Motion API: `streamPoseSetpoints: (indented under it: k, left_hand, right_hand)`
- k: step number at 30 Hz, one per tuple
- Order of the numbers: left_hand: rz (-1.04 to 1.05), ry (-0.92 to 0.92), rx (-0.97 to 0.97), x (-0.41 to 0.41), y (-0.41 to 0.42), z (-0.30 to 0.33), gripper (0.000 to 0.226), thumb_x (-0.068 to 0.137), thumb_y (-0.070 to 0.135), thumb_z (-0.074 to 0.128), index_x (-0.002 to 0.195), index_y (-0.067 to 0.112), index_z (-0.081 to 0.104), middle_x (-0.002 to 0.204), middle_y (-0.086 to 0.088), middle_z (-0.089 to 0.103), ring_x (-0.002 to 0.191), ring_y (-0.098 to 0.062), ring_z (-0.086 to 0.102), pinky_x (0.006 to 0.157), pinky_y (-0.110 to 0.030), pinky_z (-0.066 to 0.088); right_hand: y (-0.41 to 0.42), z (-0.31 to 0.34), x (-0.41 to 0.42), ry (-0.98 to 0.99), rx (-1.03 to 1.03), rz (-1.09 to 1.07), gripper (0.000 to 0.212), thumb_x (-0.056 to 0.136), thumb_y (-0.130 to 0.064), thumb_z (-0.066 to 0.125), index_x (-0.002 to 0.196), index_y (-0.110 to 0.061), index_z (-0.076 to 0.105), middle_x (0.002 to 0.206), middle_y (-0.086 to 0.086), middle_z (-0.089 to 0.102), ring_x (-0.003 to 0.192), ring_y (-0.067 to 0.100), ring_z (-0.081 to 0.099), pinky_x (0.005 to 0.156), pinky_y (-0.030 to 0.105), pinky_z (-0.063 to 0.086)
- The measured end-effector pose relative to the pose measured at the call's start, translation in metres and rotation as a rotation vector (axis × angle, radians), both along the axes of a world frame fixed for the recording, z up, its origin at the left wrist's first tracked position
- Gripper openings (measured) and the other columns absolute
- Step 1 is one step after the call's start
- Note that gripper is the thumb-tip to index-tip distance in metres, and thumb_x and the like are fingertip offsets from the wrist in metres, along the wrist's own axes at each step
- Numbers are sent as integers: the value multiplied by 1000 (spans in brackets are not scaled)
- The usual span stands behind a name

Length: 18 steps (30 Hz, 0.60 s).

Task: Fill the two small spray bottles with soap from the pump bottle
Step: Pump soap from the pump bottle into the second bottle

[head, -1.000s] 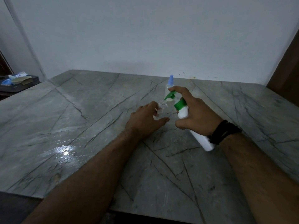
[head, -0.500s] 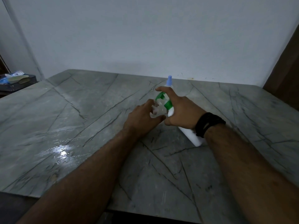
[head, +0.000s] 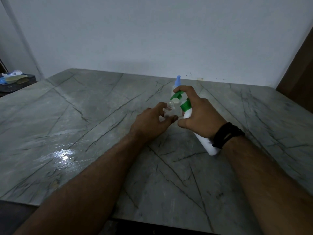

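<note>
Right hand [head: 201,116] — wrapped round the pump bottle [head: 205,141], tilted, forefinger on the green pump, spout just over the open bottle's mouth. Left hand [head: 150,122] — thumb and fingers pinch the open bottle [head: 169,110], upright on the table [head: 84,133]. Capped bottle [head: 177,82], blue top — just beyond the open bottle, near the wall. Wet patch well left of it; bare marble on both sides.
</note>
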State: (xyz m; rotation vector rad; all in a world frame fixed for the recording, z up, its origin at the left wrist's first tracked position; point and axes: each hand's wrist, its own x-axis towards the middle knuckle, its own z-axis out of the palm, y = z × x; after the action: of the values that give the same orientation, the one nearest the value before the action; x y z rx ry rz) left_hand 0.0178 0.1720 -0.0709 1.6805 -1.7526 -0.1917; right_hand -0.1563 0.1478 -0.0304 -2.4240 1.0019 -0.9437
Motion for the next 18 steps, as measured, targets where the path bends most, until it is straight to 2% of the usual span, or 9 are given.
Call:
streamPoseSetpoints:
  k: [4,9,14,18]
  left_hand:
    - [-5,24,6,1,1,-1,52,85,64,56,126,32,52,112,6,67,101,-12,62,89,-37,52]
    - [-16,4,2,0,3,1,52,87,59,57,130,30,51,116,3,67,101,-12,62,89,-34,51]
    - [-27,5,12,-1,3,3,53,88,56,58,132,27,51,116,1,66,102,-14,62,89,-33,50]
    - [-22,10,22,0,2,2,51,88,58,57,130,29,51,116,3,66,102,-13,62,87,-31,49]
  right_hand:
    - [2,2,-4,-19,28,14,78,67,-11,77,132,-35,40,77,-10,61,63,13,62,59,20,44]
    - [1,4,-4,-28,54,18,72,68,-8,77,128,-28,42,75,-13,59,60,1,58,57,10,41]
    - [3,4,-2,-19,49,12,73,68,-11,78,129,-30,42,80,-11,60,66,11,62,61,19,45]
    - [3,5,-3,-19,53,18,71,68,-10,78,127,-28,42,79,-12,59,65,7,60,59,13,42]
